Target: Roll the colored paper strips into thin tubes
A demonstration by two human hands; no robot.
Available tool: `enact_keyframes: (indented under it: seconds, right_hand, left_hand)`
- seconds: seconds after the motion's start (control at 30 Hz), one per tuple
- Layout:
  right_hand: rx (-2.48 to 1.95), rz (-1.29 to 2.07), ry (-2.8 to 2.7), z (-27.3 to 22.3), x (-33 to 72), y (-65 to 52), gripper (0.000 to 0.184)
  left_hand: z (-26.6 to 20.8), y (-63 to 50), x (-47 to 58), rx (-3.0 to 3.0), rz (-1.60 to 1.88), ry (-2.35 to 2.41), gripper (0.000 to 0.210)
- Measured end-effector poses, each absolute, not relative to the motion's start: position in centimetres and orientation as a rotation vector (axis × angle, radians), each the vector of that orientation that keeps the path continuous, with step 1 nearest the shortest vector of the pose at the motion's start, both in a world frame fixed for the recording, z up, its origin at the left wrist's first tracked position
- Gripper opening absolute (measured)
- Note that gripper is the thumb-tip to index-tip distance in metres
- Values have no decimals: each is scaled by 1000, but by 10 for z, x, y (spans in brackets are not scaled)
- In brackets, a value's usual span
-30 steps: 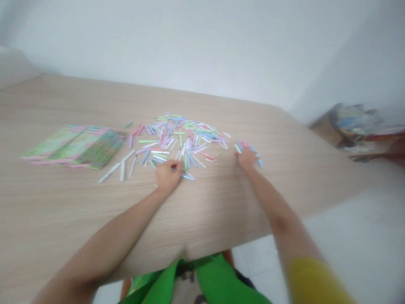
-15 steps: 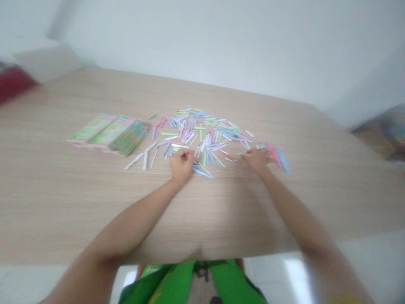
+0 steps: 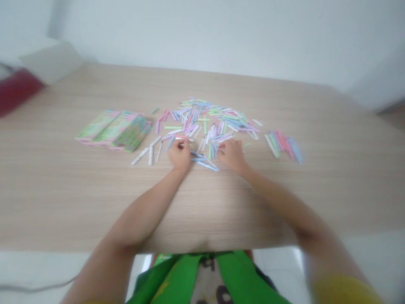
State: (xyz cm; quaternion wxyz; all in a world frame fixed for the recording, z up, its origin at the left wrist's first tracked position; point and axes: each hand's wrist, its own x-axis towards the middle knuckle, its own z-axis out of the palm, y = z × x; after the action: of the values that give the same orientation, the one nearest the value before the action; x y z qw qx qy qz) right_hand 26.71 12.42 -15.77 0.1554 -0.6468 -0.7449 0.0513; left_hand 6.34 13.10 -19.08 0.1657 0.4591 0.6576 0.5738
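Pastel sticks point(image 3: 232, 122), thin and pen-like, lie scattered in a loose heap across the middle of the table. At the heap's lower left edge rests my left hand point(image 3: 179, 155), its fingers curled together; whatever is in them is hidden. My right hand point(image 3: 232, 154) reaches the heap's lower right edge with its fingers drawn together, close to a small reddish piece; blur hides whether it is held. Between the hands lie blue sticks point(image 3: 207, 166). Off to the right is a neat group of sticks in white, green, pink and blue point(image 3: 284, 143).
Printed green and pink boxes point(image 3: 115, 128) lie side by side on the left of the wooden table point(image 3: 202, 207). Several white sticks point(image 3: 151, 155) lie apart near them. A white box-like object point(image 3: 52, 61) and a dark red item point(image 3: 20, 88) stand far left.
My right hand has moved left, away from the neat group at the right, to the heap. My left hand stays at about the same spot. The view has shifted slightly.
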Motion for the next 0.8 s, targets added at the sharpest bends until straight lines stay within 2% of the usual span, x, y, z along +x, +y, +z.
enact_keyframes:
  seconds: [0.13,0.37,0.63,0.8]
  right_hand:
    - [-1911,-35,-2266,-153,257,125,40]
    - [-1936,-89,-2362,-154,231,116,45]
    - [-2060,5,-2174,-167,204,118,32]
    - [-2069,-54,-2097,-170,204,112,47]
  left_hand:
    - [-189,127,64,1364,1591,1859,26]
    - [-182,115,72,1493,1455,1899,22]
    - [-184,114,71,1549,1403,1914,24]
    - [-182,116,71,1565,1404,1833,23]
